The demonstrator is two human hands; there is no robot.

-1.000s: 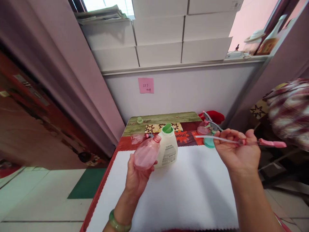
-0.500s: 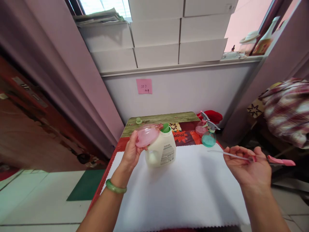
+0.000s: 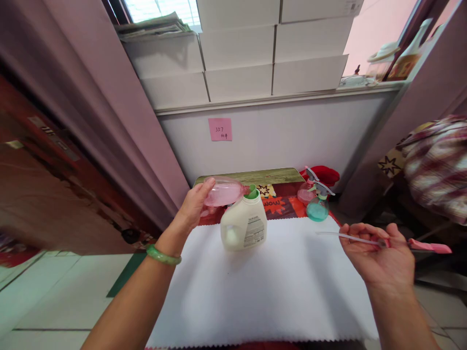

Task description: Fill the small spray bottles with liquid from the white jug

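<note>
My left hand (image 3: 195, 204), with a green bangle on its wrist, grips the base of a clear pink bottle (image 3: 224, 191). The bottle is tipped nearly level, its neck at the green mouth of a cream-coloured jug (image 3: 245, 226). Pink liquid lies inside the bottle. The jug stands upright on a white cloth (image 3: 277, 291), its printed label facing me. Palm up at the right, my right hand (image 3: 381, 253) is closed around a pink spray head (image 3: 430, 246); its thin clear dip tube points left over the cloth.
Two spray bottles, one with teal liquid (image 3: 317, 209) and one pink (image 3: 305, 193), stand at the table's back right by a red object (image 3: 323, 175). White boxes (image 3: 237, 82) line the sill behind. A plaid cloth (image 3: 436, 165) lies at right, and a door (image 3: 54, 194) is at left.
My left hand has raised the bottle's base, so it went from slanting up toward the jug to nearly level, its neck still at the jug's mouth. My right hand has barely moved.
</note>
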